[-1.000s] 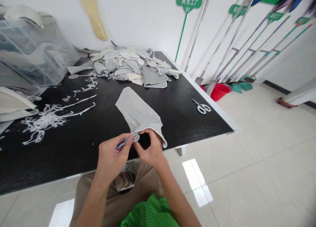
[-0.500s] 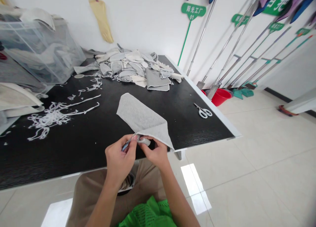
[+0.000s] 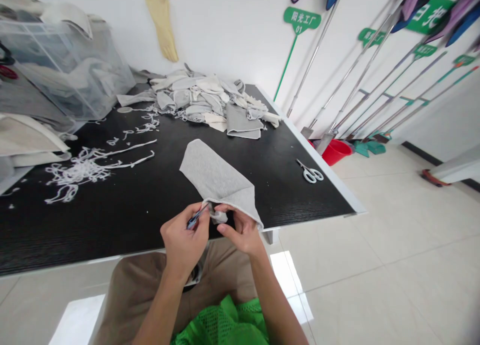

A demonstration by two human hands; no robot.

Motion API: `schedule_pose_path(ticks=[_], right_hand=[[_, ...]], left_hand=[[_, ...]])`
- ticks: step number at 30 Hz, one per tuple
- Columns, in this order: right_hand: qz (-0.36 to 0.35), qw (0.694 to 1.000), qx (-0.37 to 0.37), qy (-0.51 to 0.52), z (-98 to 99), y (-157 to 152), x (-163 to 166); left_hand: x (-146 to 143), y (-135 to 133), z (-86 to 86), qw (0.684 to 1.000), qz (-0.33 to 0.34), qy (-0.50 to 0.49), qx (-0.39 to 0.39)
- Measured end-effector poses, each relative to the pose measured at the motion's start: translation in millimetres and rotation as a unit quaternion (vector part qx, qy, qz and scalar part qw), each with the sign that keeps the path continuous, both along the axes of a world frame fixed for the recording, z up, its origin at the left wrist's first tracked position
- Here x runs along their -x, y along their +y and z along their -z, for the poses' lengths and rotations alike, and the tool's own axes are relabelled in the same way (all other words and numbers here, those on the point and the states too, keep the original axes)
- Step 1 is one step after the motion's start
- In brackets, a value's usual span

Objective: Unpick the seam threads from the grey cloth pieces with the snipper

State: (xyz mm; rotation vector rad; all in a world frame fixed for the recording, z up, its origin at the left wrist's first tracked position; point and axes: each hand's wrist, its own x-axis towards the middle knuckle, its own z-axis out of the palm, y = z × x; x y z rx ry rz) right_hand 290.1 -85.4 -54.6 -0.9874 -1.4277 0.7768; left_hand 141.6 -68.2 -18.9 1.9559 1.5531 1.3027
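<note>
A light grey knitted fabric piece (image 3: pixel 223 170) lies flat on the black table, its near edge raised at the front between my hands. My left hand (image 3: pixel 184 237) is closed around a small blue-grey pointed tool (image 3: pixel 193 220), its tip against the fabric edge; I cannot tell whether it is snips or tweezers. My right hand (image 3: pixel 242 230) grips the hemmed edge near the right corner, thumb apart from the fingers beneath. A small folded bit of the fabric (image 3: pixel 219 217) sticks out between the two hands.
A heap of grey cloth pieces (image 3: pixel 202 97) covers the table's back. White thread scraps (image 3: pixel 77 172) lie at left, near a clear plastic bin (image 3: pixel 80 80) full of cloth. White-handled scissors (image 3: pixel 310 174) rest near the right edge. Beyond stand mops and a red bucket (image 3: pixel 336 151).
My right thumb has moved down and away from the fabric edge, and the small folded bit now hangs more openly. The tool's tip shows more clearly. The view has shifted slightly.
</note>
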Motion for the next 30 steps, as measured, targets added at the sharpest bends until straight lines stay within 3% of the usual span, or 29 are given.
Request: schedule_pose_path(ticks=[9, 12, 17, 22, 24, 30], right_hand=[[-0.024, 0.993, 0.108, 0.051, -5.6, -2.2, -4.6], [-0.033, 0.993, 0.109, 0.039, -6.9, -5.2, -5.9], [0.053, 0.996, 0.066, -0.029, -18.7, -11.2, -4.5], [0.069, 0.993, 0.069, -0.066, -21.5, -16.8, -8.0], [0.056, 0.994, 0.067, -0.065, -17.5, -17.7, -11.4], [-0.076, 0.994, 0.068, 0.041, -12.1, -18.3, -14.8]], left_hand=[[2.0, 0.1, 0.2, 0.999, 0.031, -0.006, -0.029], [4.1, -0.7, 0.4, 0.998, 0.035, -0.004, -0.054], [4.4, -2.2, -2.6, 0.993, 0.067, 0.008, -0.098], [2.5, -3.9, 2.6, 0.988, 0.080, 0.000, -0.130], [1.8, -5.0, 4.9, 0.987, 0.077, 0.004, -0.142], [0.9, -2.9, 5.5, 0.974, 0.094, 0.016, -0.205]])
